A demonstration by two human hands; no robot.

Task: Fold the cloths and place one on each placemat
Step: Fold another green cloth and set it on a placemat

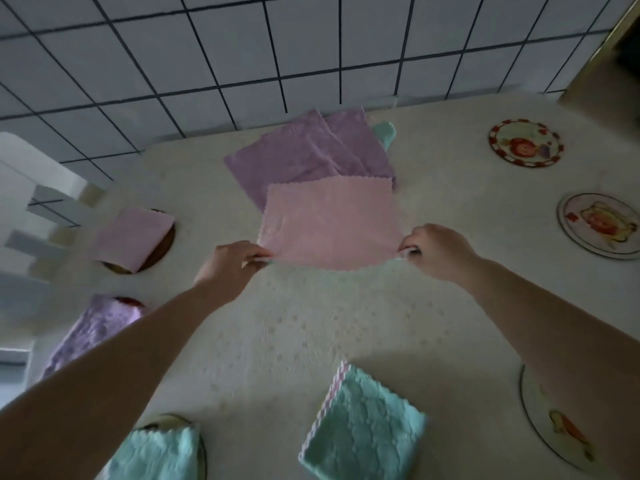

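Observation:
A pink cloth (pixel 329 223) is stretched flat at the table's middle. My left hand (pixel 230 268) pinches its near left corner and my right hand (pixel 436 251) pinches its near right corner. Behind it lies a pile of purple cloths (pixel 304 154) with a green cloth (pixel 385 133) peeking out at the back. Folded cloths lie on round placemats at the left: a pink one (pixel 133 237), a purple one (pixel 93 330) and a green one (pixel 156 452). A folded green cloth (pixel 363 427) lies on the bare table near me. Three round placemats at the right, far (pixel 526 142), middle (pixel 601 225) and near (pixel 554 427), carry no cloth.
The table (pixel 294 327) has a cream patterned cover. A white tiled wall (pixel 242 46) stands behind it. Pale furniture (pixel 31 209) sits past the left edge and a dark frame (pixel 620 46) at the upper right.

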